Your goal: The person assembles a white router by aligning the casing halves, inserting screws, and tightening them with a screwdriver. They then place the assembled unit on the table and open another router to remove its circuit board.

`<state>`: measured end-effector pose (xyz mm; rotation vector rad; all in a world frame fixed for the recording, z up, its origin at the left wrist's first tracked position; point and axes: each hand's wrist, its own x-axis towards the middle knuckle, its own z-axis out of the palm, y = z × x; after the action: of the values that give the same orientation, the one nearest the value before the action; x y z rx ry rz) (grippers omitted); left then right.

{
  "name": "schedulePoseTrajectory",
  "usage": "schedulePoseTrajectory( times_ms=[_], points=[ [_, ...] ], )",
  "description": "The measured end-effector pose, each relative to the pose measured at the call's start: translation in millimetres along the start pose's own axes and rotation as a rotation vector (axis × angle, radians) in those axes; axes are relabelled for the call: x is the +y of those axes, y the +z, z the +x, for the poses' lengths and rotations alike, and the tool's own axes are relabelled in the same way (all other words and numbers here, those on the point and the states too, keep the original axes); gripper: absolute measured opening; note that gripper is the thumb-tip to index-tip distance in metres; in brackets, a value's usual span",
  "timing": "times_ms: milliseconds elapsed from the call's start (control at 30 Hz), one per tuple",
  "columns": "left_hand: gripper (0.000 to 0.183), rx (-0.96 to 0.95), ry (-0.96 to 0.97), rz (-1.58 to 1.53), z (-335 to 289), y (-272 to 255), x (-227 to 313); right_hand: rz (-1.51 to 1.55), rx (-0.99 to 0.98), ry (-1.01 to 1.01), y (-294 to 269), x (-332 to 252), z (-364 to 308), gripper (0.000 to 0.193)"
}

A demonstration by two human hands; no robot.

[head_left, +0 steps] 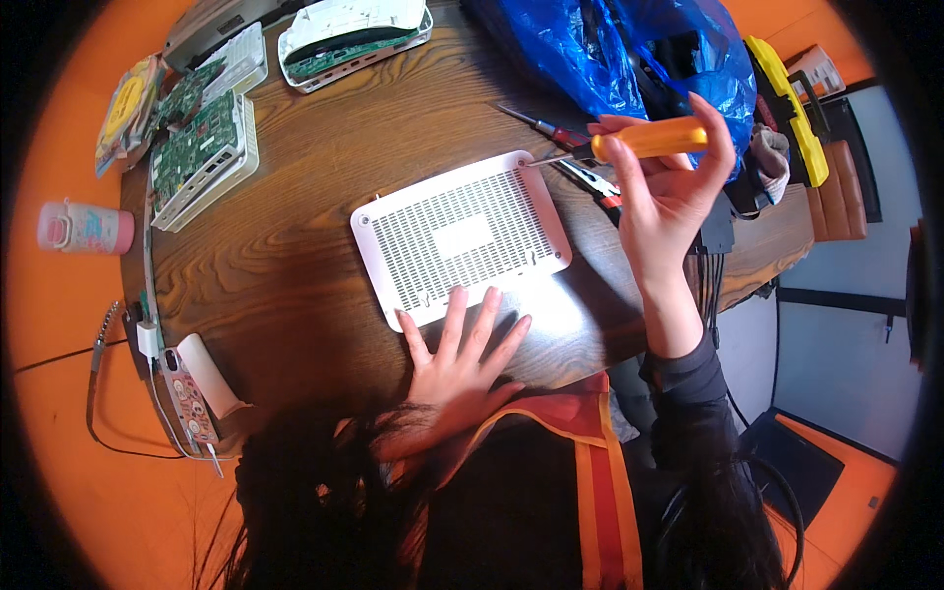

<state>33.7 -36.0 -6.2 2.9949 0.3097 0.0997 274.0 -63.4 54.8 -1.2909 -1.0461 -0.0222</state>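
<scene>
White vented case (pixel 462 238) lies flat on the surface (pixel 295 295) — probably light, stiff, slickish, best held by its rim — right hand (pixel 664 197) fingers gripping the yellow screwdriver (pixel 661 139), left hand (pixel 457 372) fingers spread at the near edge.

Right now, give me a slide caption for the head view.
Left hand spread at a white vented box's near edge; right hand holding a yellow-handled screwdriver to its far right corner.

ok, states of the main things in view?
Yellow-handled screwdriver: held in right hand, tip at casing corner
White vented casing: flat, vents up, left hand touching near edge
Red-handled screwdriver: lying loose
Blue plastic bag: crumpled
Nearest circuit board: uncovered
Phone: face down
</scene>
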Motion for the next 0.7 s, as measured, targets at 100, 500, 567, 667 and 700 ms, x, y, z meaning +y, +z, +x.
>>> schedulePoseTrajectory(
  times_ms=[100,500,567,667,700],
  points=[
    [0.072,-0.024,0.014,0.028,1.6,-0.6,-2.3,-0.045,-0.045,-0.029,3.7,9.6,3.1,0.062],
    [0.072,-0.018,0.025,0.056,2.0,-3.1,-2.2,-0.018,-0.435,-0.089,-8.2,14.1,32.8,0.059],
    [0.073,-0.031,-0.001,0.015,2.0,-4.3,-1.3,-0.099,-0.482,-0.099,-6.1,9.2,39.5,0.058],
    [0.075,-0.011,-0.015,0.008,2.2,-4.5,-0.9,-0.382,-0.426,-0.154,6.4,0.0,34.5,0.058],
    [0.075,0.003,-0.013,0.016,2.3,-4.3,-0.9,-0.441,-0.339,-0.159,12.8,-1.6,30.0,0.060]
  ],
)
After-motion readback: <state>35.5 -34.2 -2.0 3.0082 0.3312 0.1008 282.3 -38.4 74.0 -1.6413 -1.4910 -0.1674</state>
